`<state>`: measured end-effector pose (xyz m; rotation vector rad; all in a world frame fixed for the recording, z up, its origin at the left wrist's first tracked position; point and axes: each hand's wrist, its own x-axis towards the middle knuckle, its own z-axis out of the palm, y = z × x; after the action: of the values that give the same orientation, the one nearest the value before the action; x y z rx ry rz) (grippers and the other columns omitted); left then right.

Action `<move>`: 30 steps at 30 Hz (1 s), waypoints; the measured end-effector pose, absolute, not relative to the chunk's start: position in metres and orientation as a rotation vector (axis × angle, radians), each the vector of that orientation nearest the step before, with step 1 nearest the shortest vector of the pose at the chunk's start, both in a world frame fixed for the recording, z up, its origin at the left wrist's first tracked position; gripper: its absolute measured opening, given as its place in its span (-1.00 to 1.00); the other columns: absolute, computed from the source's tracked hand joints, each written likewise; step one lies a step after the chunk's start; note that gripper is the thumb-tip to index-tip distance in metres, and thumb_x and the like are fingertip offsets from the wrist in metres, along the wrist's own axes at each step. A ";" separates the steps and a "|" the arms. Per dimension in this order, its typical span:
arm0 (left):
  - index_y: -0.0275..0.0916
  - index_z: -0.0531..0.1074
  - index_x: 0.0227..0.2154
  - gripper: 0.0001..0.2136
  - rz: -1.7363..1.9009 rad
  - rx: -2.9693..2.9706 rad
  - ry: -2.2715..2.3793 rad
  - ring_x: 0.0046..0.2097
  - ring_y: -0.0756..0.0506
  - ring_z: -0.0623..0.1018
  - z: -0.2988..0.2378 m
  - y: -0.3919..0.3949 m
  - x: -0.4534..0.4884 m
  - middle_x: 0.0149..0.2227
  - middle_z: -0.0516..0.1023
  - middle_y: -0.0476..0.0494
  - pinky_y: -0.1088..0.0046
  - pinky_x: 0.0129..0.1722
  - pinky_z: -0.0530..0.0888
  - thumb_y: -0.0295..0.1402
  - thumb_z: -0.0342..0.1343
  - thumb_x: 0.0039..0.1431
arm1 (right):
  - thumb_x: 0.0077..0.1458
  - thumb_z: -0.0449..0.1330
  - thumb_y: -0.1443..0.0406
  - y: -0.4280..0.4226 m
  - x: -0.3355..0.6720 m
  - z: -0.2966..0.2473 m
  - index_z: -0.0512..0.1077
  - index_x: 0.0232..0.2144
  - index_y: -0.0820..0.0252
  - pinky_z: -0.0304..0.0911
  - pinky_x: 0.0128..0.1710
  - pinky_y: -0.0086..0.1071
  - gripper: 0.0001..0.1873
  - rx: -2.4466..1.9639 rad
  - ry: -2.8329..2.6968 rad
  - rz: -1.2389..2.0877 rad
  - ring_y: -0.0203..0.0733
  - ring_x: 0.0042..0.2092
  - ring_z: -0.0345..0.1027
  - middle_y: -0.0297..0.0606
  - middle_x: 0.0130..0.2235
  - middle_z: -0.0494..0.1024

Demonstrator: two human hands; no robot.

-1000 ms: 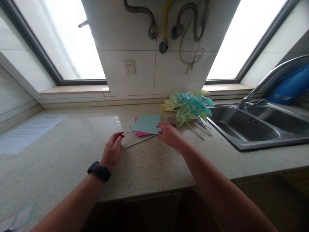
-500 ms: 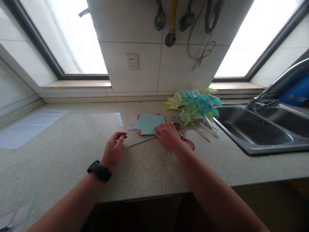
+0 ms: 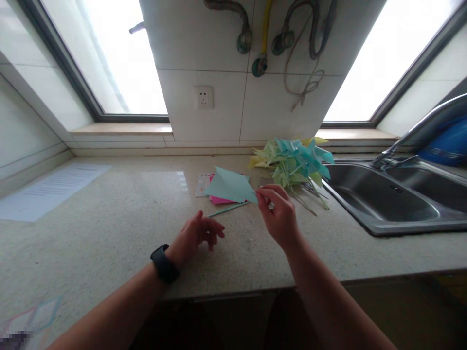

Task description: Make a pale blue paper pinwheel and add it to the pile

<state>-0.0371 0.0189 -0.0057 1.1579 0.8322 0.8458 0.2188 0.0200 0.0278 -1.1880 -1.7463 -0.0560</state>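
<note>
My right hand (image 3: 277, 211) pinches the near right corner of a pale blue-green paper sheet (image 3: 229, 185) between thumb and fingers. That corner is lifted and the sheet bends. Beneath it, bright pink paper (image 3: 221, 200) and a whitish packet (image 3: 202, 184) stick out. A thin pale green stick (image 3: 228, 209) lies just in front of the papers. My left hand (image 3: 202, 231), with a dark watch on its wrist, hovers over the counter near the stick's left end, holding nothing, fingers apart. The red-handled scissors seen earlier are hidden behind my right hand.
A pile of paper pinwheels (image 3: 302, 158) in green, blue and yellow lies at the back right, beside the steel sink (image 3: 379, 228). A printed sheet (image 3: 51, 189) is at the left. Pink- and blue-edged items (image 3: 44, 313) lie at the near left. A wall socket (image 3: 205, 97) is behind.
My right hand has taken hold of the blue-green sheet's corner and lifted it, moving right. My left hand has moved right and nearer, its fingers spreading. The view has shifted slightly.
</note>
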 end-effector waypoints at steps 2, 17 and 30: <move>-0.35 0.59 -0.14 -0.15 0.742 1.013 0.725 -0.28 -0.21 0.61 -0.002 0.017 -0.032 -0.12 0.63 -0.47 0.30 -0.36 0.48 0.32 -0.35 0.21 | 0.30 0.12 0.37 -0.006 0.220 0.024 0.49 -0.11 0.06 0.41 -0.11 -0.18 -0.81 -1.119 -1.761 -0.053 -0.10 -0.06 0.44 -0.14 -0.07 0.50; -0.30 0.51 -0.09 -0.69 0.557 0.537 0.483 -0.22 -0.11 0.61 -0.010 0.012 -0.032 -0.26 0.65 -0.17 0.34 -0.06 0.43 -0.17 0.04 0.33 | 0.10 0.16 0.60 -0.091 0.245 -0.023 0.41 -0.01 0.18 0.40 0.02 -0.16 -0.56 -0.887 -2.074 0.101 -0.08 0.04 0.41 -0.05 0.01 0.55; -0.23 0.42 0.14 -0.57 0.527 0.748 0.510 -0.15 -0.15 0.63 -0.009 0.004 -0.027 -0.08 0.64 -0.25 0.34 -0.11 0.46 -0.39 0.22 0.21 | 0.18 0.20 0.49 -0.096 0.244 -0.014 0.46 -0.12 0.10 0.26 -0.04 -0.13 -0.74 -0.963 -2.136 0.154 -0.06 -0.05 0.29 -0.16 -0.08 0.46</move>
<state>-0.0269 0.0041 -0.0090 0.7477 0.5103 0.5271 0.2437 -0.0961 -0.0143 -0.9630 -2.1359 0.1537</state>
